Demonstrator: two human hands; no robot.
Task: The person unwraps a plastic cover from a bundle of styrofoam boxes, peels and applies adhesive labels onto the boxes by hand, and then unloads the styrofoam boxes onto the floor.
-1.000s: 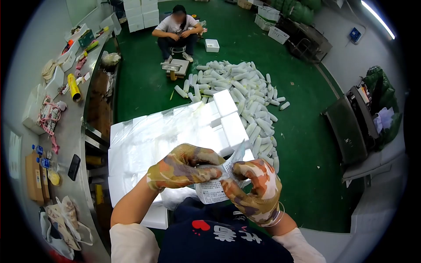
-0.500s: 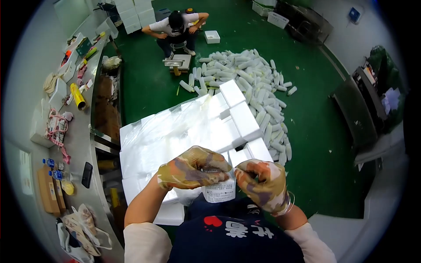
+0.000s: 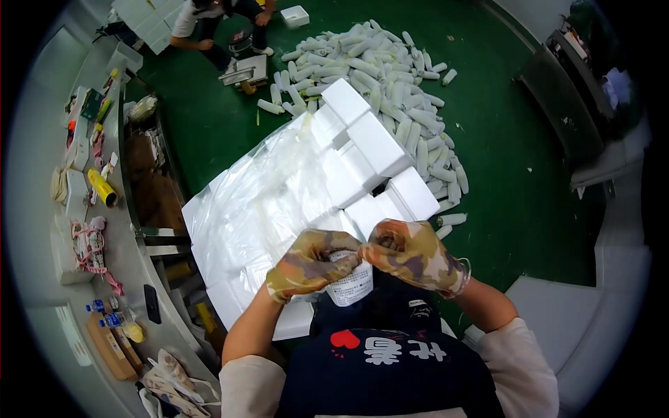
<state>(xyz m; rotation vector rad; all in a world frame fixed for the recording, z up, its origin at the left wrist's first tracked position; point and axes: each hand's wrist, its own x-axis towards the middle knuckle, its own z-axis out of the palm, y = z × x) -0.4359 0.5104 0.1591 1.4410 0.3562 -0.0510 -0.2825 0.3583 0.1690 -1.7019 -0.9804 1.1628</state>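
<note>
Both my hands wear camouflage-patterned gloves and meet in front of my dark apron. My left hand (image 3: pixel 313 261) is closed on a white printed label (image 3: pixel 350 284) with small black text, which hangs below its fingers and looks curved. My right hand (image 3: pixel 414 256) is closed in a pinch at the label's upper edge, its fingertips against those of my left hand. The exact pinch point is hidden by the gloves. Just beyond my hands are white foam boxes (image 3: pixel 380 143), with clear plastic film (image 3: pixel 272 188) lying over those on the left.
Many white-wrapped, long vegetables (image 3: pixel 369 66) are heaped on the green floor. A person (image 3: pixel 209 31) is beside a scale (image 3: pixel 247 70) at the back. Along the left runs a metal counter (image 3: pixel 132 258) with a phone (image 3: pixel 152 304) and a yellow roll (image 3: pixel 102 187).
My right hand has risen and come in against my left fingertips at the label. The view has tilted down and turned, so the person at the back is now partly cut off.
</note>
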